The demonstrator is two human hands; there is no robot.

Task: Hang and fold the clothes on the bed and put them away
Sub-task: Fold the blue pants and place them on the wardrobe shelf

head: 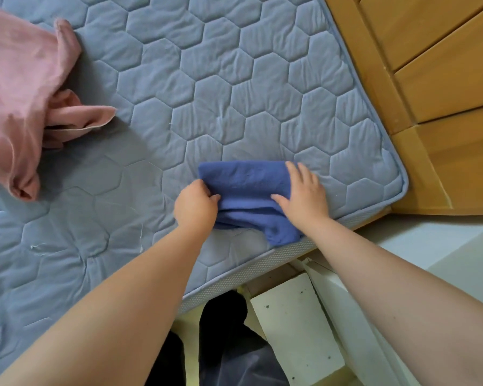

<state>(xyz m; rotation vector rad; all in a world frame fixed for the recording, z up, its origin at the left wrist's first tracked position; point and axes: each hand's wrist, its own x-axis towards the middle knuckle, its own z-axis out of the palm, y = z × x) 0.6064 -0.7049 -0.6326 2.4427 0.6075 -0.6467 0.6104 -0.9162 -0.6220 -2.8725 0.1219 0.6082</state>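
A folded blue cloth (246, 182) lies near the bed's front right corner, one end drooping toward the mattress edge. My left hand (195, 204) grips its left edge with curled fingers. My right hand (304, 193) lies flat on the cloth's right side, fingers straight and spread. A crumpled pink garment (23, 101) lies unfolded at the far left of the grey quilted mattress (195, 87).
A wooden bed frame and slatted headboard (435, 79) run along the right. Below the mattress edge are a white drawer unit or box (299, 327), pale floor and my dark trouser legs (229, 346). Bare mattress lies between the two garments.
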